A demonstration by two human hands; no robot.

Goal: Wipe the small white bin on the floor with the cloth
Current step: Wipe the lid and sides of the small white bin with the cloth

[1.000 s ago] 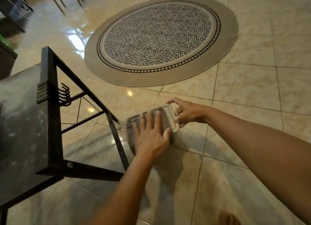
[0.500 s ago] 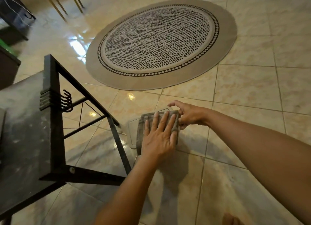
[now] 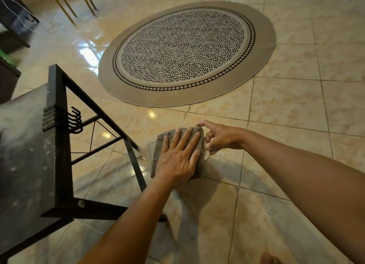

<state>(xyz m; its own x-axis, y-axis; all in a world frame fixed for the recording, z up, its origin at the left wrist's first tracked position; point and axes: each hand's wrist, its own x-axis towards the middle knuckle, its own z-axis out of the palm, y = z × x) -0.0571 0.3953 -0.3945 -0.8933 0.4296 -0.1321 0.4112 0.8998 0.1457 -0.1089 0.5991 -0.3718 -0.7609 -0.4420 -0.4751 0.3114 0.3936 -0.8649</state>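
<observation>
Slippage is what I worry about most from where I sit. My left hand [image 3: 178,157] lies flat, fingers spread, pressing the folded grey cloth [image 3: 198,137] down on top of the small white bin [image 3: 151,148], which stands on the tiled floor [image 3: 286,109] just beside the leg of the black metal table [image 3: 57,145]. Hardly any of the bin shows: a pale strip at its left side and a sliver at the right below the cloth. My right hand [image 3: 219,138] is at the bin's right edge, thumb and bent fingers pinched at the cloth's corner or the rim beneath it; I cannot tell which, and the index finger sticks out free. Nothing but that light pinch steadies the bin, and the tiles look glossy, so a firm sideways stroke could skate it toward the table leg or tip it, since it seems light. The cloth is only held by palm pressure, so it could bunch up or slide off the far edge and leave my hand rubbing bare plastic. I'd also guess the sides get missed while the cloth hides them from me. The round rug [image 3: 185,52] lies well apart and is no concern.
</observation>
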